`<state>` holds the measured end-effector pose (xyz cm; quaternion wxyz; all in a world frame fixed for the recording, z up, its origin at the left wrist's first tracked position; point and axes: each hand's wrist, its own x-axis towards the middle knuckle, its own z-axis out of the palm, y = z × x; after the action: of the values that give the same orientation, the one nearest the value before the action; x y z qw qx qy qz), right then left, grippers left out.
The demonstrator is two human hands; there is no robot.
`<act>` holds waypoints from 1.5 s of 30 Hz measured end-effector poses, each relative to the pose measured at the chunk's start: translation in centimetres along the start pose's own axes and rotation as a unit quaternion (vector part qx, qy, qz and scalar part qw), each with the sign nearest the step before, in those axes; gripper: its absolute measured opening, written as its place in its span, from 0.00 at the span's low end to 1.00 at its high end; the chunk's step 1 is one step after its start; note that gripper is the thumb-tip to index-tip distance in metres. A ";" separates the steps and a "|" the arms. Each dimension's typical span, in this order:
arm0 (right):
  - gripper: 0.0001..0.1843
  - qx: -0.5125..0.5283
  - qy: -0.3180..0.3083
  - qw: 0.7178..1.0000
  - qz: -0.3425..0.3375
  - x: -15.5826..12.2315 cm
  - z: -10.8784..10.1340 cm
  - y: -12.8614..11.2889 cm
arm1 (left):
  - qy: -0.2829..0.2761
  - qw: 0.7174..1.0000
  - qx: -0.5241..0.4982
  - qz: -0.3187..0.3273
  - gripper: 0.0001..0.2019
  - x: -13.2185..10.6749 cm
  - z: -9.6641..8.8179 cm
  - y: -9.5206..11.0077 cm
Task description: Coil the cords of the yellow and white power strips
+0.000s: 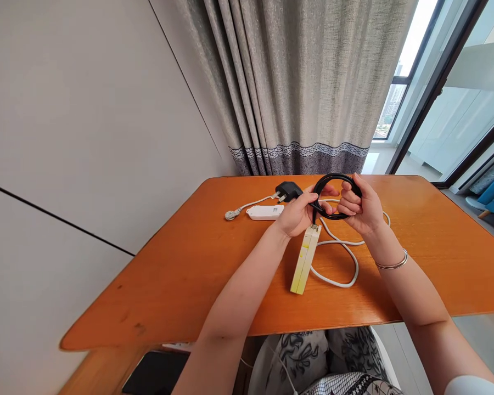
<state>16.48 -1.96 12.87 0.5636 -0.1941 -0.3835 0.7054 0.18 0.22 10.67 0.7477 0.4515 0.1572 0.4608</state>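
Observation:
Between my two hands, above the table, is a black cable [336, 175] wound into a round coil. My left hand [298, 215] grips the coil's left side, close to the black plug [288, 191] whose metal pins show beyond the fingers. On the right, my right hand [363, 206] has its fingers curled around the coil, the thumb along its outer edge. From the lower left of the coil the cable runs down to a yellowed power strip [305, 260], which slants toward me.
A white power strip [264, 213] lies behind my left hand on the orange wooden table [181, 263]. Its white cord [346, 284] loops under and around my hands, and a light-coloured plug [230, 214] sits left of it. A curtain [304, 82] hangs behind the table's far edge.

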 end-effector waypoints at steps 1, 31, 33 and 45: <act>0.21 -0.001 -0.001 1.000 -0.001 0.0 0.0 0.0 | 0.001 1.000 0.005 0.005 0.08 0.0 0.0 -0.1; 0.24 -0.647 -0.032 0.665 -0.372 1.7 -3.3 7.7 | 0.234 0.952 -0.118 0.158 0.25 -2.2 2.3 5.6; 0.26 -0.687 -0.064 0.626 -0.362 2.0 -4.1 8.9 | 0.246 0.946 -0.111 0.181 0.25 -2.7 2.4 6.1; 0.13 -0.638 -0.158 0.576 -0.486 1.0 -5.3 8.1 | 0.262 0.943 -0.097 0.179 0.25 -2.0 2.1 5.3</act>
<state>14.74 0.08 3.56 0.4828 -0.1737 -0.8544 -0.0822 -2.41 -1.64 15.83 0.6253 0.2608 0.2191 0.7021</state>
